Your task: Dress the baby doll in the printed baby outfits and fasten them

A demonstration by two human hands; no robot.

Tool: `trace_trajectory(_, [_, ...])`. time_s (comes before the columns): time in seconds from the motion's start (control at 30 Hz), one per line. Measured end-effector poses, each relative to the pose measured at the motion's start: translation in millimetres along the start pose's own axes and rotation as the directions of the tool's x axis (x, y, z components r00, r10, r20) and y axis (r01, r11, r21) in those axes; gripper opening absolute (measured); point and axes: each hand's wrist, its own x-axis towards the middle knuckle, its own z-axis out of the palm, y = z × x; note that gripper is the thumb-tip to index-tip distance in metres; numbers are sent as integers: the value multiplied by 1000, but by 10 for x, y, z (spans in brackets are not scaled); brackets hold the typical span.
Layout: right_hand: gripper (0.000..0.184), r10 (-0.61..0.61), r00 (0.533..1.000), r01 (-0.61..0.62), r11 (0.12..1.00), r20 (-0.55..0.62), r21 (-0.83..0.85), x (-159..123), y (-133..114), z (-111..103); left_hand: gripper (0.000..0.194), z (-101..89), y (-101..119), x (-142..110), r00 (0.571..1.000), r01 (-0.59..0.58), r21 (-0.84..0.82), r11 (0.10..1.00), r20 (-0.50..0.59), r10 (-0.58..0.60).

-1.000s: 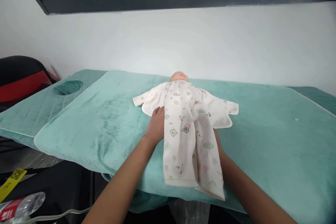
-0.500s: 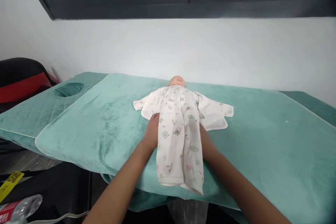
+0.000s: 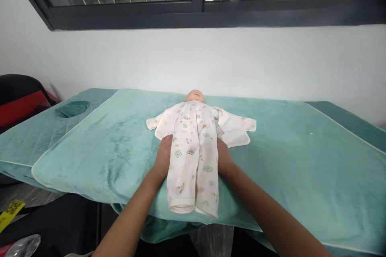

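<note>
A doll [image 3: 195, 96] lies on its back, its head at the far side of the bed. White printed baby pants [image 3: 193, 160] cover its front, both legs stretched toward me. Beneath them a white baby jacket [image 3: 233, 128] is spread, sleeves out to both sides. My left hand [image 3: 163, 154] is closed at the left edge of the pants, its fingertips partly hidden by the cloth. At the opposite edge my right hand [image 3: 223, 156] grips the side of the pants, fingers mostly out of sight.
A green cover [image 3: 120, 140] drapes the bed, which has a face hole [image 3: 72, 109] at its left end. A white wall and barred window stand behind. At lower left are a black seat [image 3: 69, 217], a yellow tag [image 3: 11, 213] and a plastic bottle [image 3: 27, 245].
The view has shifted, so everything sits slightly further left. My right hand shows more beside the pants, and the right pant leg lies a little further in.
</note>
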Motion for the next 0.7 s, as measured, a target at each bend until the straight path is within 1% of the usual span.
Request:
trace_trajectory(0.1, [16,-8,1000,8,1000,-8,-9,-117,48,-74,28,-83,9,-21,994,-102,21,995,38,101])
trace_trajectory(0.17, [16,-62,998,61,998,-8,-33,-207,84,-135,27,-128,13,-45,985,-156,54,986,80,152])
trace_trajectory(0.23, [21,-111,994,110,991,-5,-76,-298,124,-190,30,-153,17,-72,977,-185,92,978,128,172])
trace_trajectory(0.33, [28,-118,993,116,988,-14,-99,-427,184,-249,32,-168,24,-113,967,-209,119,971,171,187])
trace_trajectory(0.47, [35,-120,993,120,993,6,-14,-540,234,-286,29,-187,42,-157,962,-227,99,969,174,208])
trace_trajectory(0.6, [34,-133,991,132,990,2,38,-563,245,-288,26,-211,60,-187,964,-221,109,969,173,200])
trace_trajectory(0.7, [33,-133,991,134,987,-20,84,-570,249,-295,24,-222,54,-206,962,-209,126,970,202,182])
